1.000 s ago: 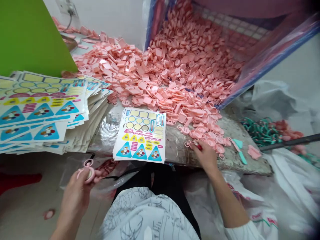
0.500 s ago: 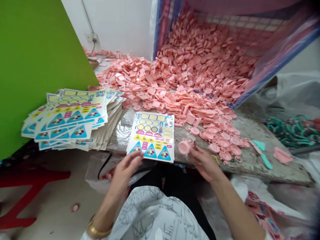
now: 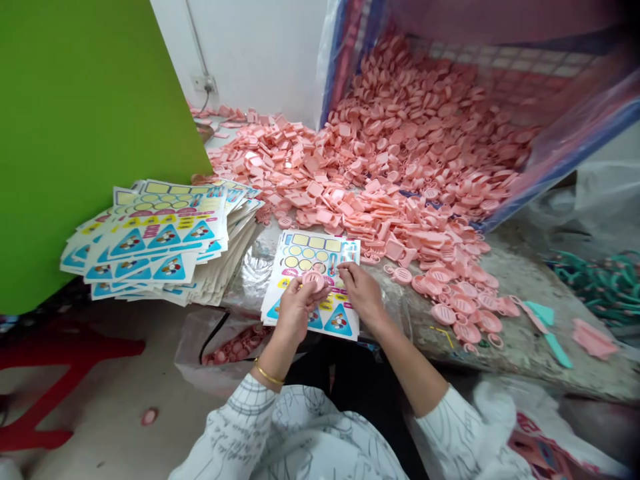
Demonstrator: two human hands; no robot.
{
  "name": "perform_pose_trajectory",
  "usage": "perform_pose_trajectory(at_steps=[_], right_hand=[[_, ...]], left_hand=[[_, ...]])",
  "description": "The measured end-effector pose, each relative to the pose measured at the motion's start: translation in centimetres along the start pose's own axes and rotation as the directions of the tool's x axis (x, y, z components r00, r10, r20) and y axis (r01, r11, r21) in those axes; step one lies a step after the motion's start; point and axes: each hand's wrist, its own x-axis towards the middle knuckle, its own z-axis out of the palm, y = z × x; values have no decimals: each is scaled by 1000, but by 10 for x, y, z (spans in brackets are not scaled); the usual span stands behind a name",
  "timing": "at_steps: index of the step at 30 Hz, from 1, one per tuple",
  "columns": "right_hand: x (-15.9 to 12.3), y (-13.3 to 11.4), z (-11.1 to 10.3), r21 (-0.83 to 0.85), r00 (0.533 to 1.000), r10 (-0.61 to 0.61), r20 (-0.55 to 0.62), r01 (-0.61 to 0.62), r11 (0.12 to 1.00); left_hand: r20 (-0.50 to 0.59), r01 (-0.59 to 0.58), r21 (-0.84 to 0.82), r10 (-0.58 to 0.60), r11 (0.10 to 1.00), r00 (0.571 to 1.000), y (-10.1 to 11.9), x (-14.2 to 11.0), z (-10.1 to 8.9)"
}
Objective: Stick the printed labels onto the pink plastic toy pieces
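Left hand: my left hand (image 3: pixel 295 310) is narrowed to a pinch, thumb and fingertips holding a round pink plastic piece (image 3: pixel 314 280); a thin gold bangle (image 3: pixel 267 373) sits on the wrist.
Right hand: my right hand (image 3: pixel 361 290) is narrow too, its fingertips (image 3: pixel 345 269) just beside the piece; I cannot tell whether they hold anything.
Piece: small, matte and salmon-pink, held above the middle of the sheet, its face partly hidden by my fingers.
Sheet: a white rectangular sticker sheet (image 3: pixel 337 320) with yellow, blue and pink printed shapes lies loose on the worktop, under my hands.
Risk: a loose pinch could drop the piece into the heap. An elbow or sleeve could shift the unsecured sheet. The heap's edge lies close, so a slide could spill pieces onto the sheet.
Around: a fanned stack of matching printed sheets (image 3: pixel 160 247) lies to my left; a large heap of pink plastic pieces (image 3: pixel 400 173) lies ahead.
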Motion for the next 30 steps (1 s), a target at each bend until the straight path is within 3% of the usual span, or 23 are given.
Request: perform_pose_trajectory(at_steps=[4,10,23,30], right_hand=[[19,-7,9,-303,998,33,58,-14,953],[27,-10,16,-438,990,100,104,-45,898],[27,3,14,-371,990,33,136,20,929],[33,-2,26,-346,997,81,1,-76,935]], left_hand=[[-61,39,-24,-40,999,997,-8,14,-2],[-72,64,-43,-67,997,995,-10,15,-5],[-41,123,-72,-126,990,991,-5,18,-5],[-33,98,-66,-100,993,994,-5,16,-4]])
